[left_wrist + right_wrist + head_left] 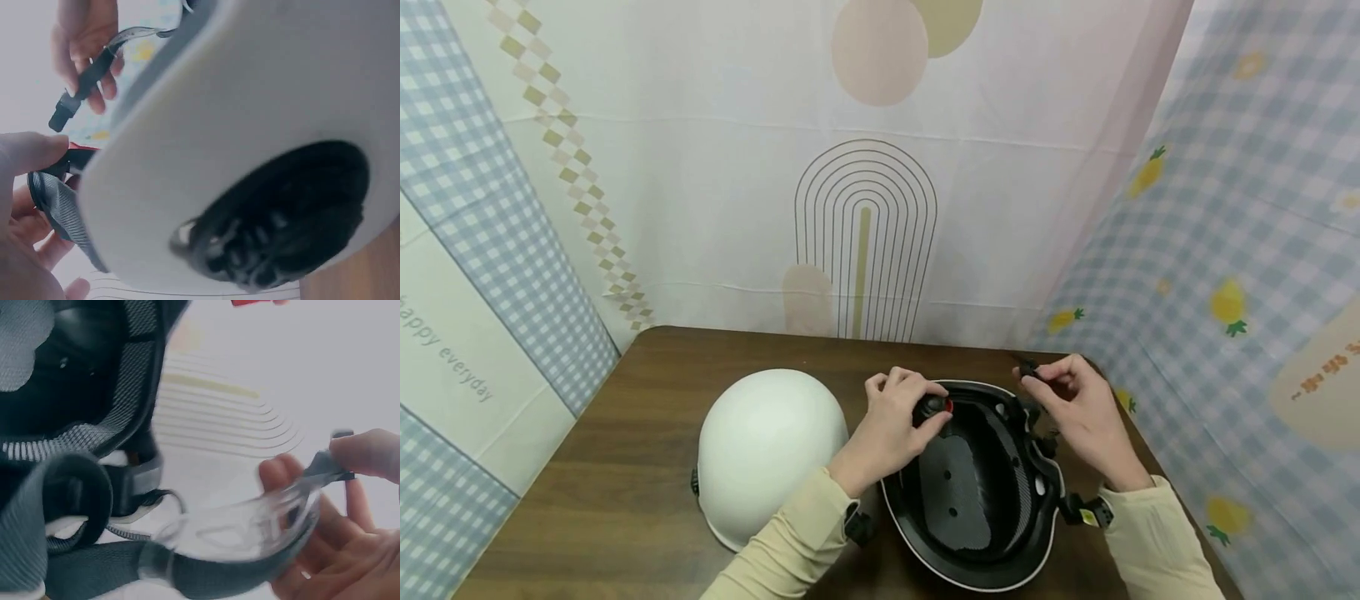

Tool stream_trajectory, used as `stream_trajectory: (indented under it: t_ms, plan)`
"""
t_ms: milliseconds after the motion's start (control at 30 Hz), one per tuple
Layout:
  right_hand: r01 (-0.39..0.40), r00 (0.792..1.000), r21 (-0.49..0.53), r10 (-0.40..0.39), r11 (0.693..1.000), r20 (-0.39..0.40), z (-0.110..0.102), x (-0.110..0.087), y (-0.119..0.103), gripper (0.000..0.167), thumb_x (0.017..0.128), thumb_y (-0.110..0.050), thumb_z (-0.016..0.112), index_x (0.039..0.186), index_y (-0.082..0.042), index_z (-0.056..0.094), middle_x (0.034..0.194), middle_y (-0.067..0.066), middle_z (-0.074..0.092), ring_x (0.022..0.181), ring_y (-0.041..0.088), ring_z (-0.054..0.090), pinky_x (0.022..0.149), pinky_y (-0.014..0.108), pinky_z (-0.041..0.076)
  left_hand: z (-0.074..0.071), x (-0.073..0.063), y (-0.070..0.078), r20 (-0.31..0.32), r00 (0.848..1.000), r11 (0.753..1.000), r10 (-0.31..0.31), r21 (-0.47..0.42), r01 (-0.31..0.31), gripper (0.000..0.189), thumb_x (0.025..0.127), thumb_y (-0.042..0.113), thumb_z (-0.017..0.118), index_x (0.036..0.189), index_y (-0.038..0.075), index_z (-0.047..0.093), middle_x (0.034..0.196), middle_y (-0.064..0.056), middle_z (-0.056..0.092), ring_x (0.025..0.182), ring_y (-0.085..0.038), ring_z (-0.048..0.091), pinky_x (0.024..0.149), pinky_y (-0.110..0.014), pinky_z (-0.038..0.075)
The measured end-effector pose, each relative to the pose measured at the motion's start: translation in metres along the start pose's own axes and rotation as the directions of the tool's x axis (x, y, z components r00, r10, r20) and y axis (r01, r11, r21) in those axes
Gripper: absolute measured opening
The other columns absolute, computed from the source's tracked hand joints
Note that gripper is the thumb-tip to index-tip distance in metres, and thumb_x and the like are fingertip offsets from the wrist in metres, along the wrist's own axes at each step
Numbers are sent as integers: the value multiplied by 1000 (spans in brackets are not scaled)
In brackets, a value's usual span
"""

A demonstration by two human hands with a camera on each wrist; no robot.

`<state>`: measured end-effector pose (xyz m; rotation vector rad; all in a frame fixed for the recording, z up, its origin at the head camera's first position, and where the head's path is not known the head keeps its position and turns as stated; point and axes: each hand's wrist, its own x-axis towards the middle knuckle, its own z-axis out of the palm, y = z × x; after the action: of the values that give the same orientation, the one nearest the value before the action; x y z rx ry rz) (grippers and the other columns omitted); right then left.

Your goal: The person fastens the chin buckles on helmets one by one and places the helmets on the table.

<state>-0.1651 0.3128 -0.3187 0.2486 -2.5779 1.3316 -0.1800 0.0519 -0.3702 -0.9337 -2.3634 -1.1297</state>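
An upturned helmet (958, 500) with a black padded inside and pale rim lies on the table. My left hand (891, 421) is over its far left rim, thumb and fingers pinching a black buckle half (931, 406) with a red part. In the left wrist view, a grey strap (65, 209) hangs from that buckle. My right hand (1078, 408), beyond the right rim, pinches the other buckle end (1028, 367), which is black. Its dark strap (244, 575) runs back to the helmet, with a clear plastic piece (234, 531) along it in the right wrist view.
A second helmet (771, 450), white and dome up, stands on the brown wooden table (602, 475) left of my left forearm. Patterned cloths (722, 192) hang behind the table and at both sides. Wrist cameras (859, 525) sit on both sleeves.
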Motion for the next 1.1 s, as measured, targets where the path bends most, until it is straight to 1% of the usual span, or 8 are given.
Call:
stream_trajectory:
  t_ms: [133,300,433,633,767,900,967,1100]
  plan:
    - [73,996,137,-65,988,-63,1,-5,-11,25,94,-14,66,110,-1,53,101,5,70,84,16,66,69,23,52,-4,0,0,-19,1000,992,-17,-126,14,29,94,20,66,121,12,61,110,0,62,106,-18,47,96,-50,23]
    - [205,975,129,-191,970,-112,-2,-8,-23,33,96,-2,59,128,-2,54,99,7,67,81,15,64,68,22,52,-7,0,-1,-34,998,966,-52,-256,41,33,98,17,60,130,11,57,110,0,57,99,-17,43,91,-47,24]
    - [291,950,56,-282,955,-136,-4,-10,-30,38,98,0,54,135,-7,56,97,9,64,80,15,62,67,19,50,-8,0,-2,-33,997,941,-74,-332,59,34,96,15,63,129,12,58,109,1,57,96,-16,42,88,-44,24]
    - [317,936,-38,-319,948,-150,-3,-18,-43,41,98,-1,55,136,-14,57,94,4,58,76,10,57,60,20,44,-10,1,-1,-83,992,915,-93,-399,52,31,90,11,71,119,11,61,107,0,63,97,-16,52,93,-39,36]
    - [319,935,-58,-324,946,-143,0,-23,-53,40,97,1,55,135,-11,58,96,5,56,69,10,52,56,20,41,-11,2,1,-92,989,868,-111,-493,52,30,90,6,69,118,5,60,108,-4,65,97,-16,58,80,-31,50]
    - [331,932,-65,-337,941,-130,3,-27,-65,36,96,3,56,131,-3,60,96,7,56,62,10,43,54,23,36,-13,2,2,-65,989,829,-133,-555,75,31,92,6,66,122,4,58,115,-6,63,100,-16,60,83,-30,51]
    - [326,937,-66,-332,943,-110,5,-28,-65,37,95,3,58,131,-4,61,99,5,57,62,11,40,54,25,34,-14,2,2,-55,989,833,-136,-546,84,35,93,8,66,126,7,57,117,-5,63,102,-15,58,86,-32,50]
    - [284,955,-105,-291,953,-61,11,-25,-52,41,93,-5,65,133,-18,60,105,-4,57,71,10,44,60,22,38,-15,2,2,-42,992,870,-121,-485,86,36,94,14,65,130,13,59,116,0,64,103,-14,54,89,-36,46]
